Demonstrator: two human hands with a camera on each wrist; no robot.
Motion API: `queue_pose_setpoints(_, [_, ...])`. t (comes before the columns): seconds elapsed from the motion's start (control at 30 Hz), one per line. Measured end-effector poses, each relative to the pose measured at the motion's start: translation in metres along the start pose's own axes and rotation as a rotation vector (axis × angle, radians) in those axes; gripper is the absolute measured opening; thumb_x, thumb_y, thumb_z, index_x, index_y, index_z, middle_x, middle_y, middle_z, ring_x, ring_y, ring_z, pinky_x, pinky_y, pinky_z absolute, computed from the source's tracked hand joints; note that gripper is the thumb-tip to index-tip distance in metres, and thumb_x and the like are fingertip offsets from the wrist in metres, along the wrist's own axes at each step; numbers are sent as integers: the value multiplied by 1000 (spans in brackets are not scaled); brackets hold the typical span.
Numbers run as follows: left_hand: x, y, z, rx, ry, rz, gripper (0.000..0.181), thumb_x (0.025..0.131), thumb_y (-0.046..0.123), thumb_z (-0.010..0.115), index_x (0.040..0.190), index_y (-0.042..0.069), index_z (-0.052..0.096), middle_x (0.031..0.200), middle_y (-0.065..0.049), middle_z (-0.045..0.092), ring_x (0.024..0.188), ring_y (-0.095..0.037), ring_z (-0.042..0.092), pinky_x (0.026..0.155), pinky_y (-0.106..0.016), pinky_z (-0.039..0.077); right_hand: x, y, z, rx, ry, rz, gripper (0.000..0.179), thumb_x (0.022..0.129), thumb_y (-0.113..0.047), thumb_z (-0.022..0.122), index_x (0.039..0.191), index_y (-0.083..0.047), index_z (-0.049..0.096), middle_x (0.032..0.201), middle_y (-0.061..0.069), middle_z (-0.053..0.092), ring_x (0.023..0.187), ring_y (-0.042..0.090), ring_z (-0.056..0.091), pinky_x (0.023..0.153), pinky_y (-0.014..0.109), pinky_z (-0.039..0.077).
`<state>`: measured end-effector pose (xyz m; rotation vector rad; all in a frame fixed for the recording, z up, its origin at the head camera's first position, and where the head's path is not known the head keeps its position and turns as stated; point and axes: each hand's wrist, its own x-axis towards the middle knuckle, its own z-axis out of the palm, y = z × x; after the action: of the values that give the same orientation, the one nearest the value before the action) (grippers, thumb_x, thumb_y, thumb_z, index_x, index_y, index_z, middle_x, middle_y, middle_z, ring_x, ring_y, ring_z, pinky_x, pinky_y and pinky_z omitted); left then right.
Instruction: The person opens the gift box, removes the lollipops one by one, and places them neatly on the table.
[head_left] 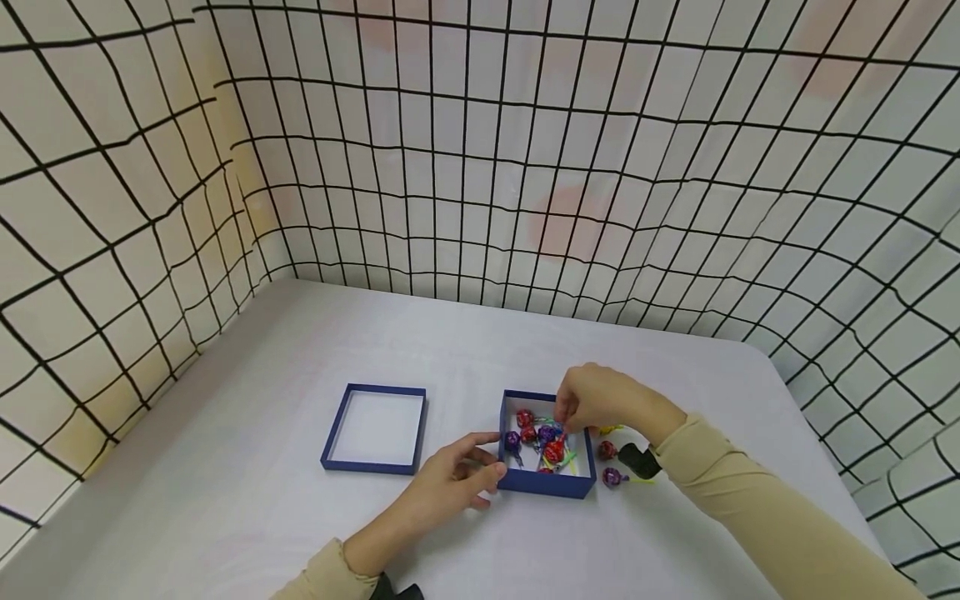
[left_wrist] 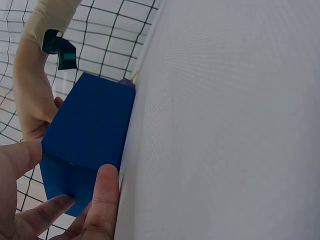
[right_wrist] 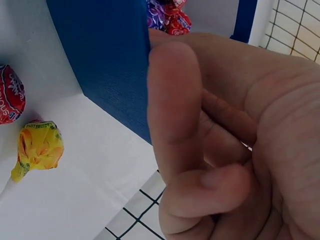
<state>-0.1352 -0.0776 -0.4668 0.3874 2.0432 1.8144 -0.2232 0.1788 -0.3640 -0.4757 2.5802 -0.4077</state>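
Note:
A blue box [head_left: 543,483] with a white inside holds several lollipops in red and purple wrappers, such as a red lollipop [head_left: 553,452]. My left hand [head_left: 450,482] touches its left side, fingers spread along the wall and one fingertip [left_wrist: 107,180] near the front corner. Over the box's right side, my right hand [head_left: 600,398] reaches in with fingers bent down. In the right wrist view one finger [right_wrist: 175,95] lies along the outside of the wall, while the thumb side is hidden behind it. I cannot tell whether those fingers pinch a lollipop.
Left of the box lies a square blue-rimmed lid [head_left: 375,427], white side up. Beyond the box's right wall are a yellow lollipop [right_wrist: 41,145], a red lollipop [head_left: 607,450] and a purple lollipop [head_left: 613,477]. Black-lined grid walls [head_left: 465,167] surround the white table [head_left: 262,417].

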Motion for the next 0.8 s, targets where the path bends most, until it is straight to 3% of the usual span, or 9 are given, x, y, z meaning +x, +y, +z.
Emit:
queue_pose_setpoints(0.6, [2, -2, -1, 3, -3, -9, 55, 105, 29, 72, 155, 10, 56, 121, -13, 71, 92, -18, 73, 76, -31, 69, -9, -4, 9, -150, 31, 4, 13, 90, -3, 83, 87, -15, 79, 83, -5, 73, 66, 12, 65, 61, 26, 57])
queue_pose_setpoints(0.8, [1, -1, 0, -1, -1, -10, 56, 105, 28, 72, 155, 9, 55, 122, -14, 72, 92, -18, 73, 76, -31, 69, -8, -6, 15, -259, 89, -38, 17, 87, -1, 84, 82, -16, 79, 82, -5, 73, 67, 12, 63, 61, 30, 58])
